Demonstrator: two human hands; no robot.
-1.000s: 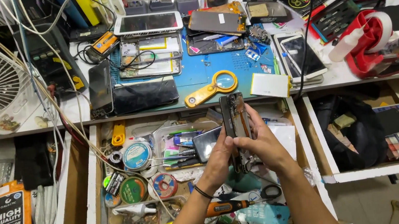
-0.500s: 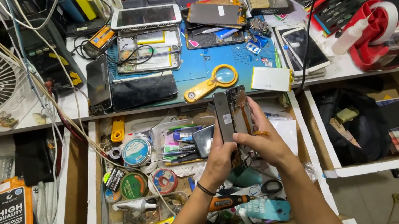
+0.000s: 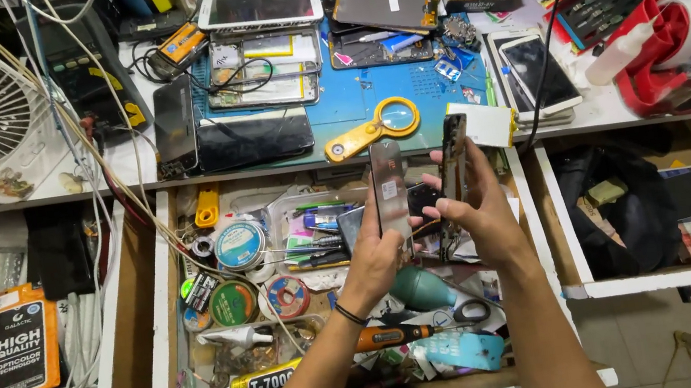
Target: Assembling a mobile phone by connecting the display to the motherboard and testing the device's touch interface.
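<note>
Both hands have separated, splitting the phone into two upright pieces over the open drawer [image 3: 169, 336].
Left hand [image 3: 372, 258] has its grip closed on the screen panel [image 3: 389, 186]; right hand [image 3: 479, 211] clasps the frame [image 3: 451, 157], just below the tabletop [image 3: 350, 99] edge.

An orange and black rectangular package [image 3: 18, 353] lies at lower left. A white tablet with a dark screen [image 3: 259, 8] sits top centre on the bench. A white-framed phone screen [image 3: 537, 72] lies upper right. A yellow glue tube with a black label [image 3: 262, 382] rests bottom centre.
</note>
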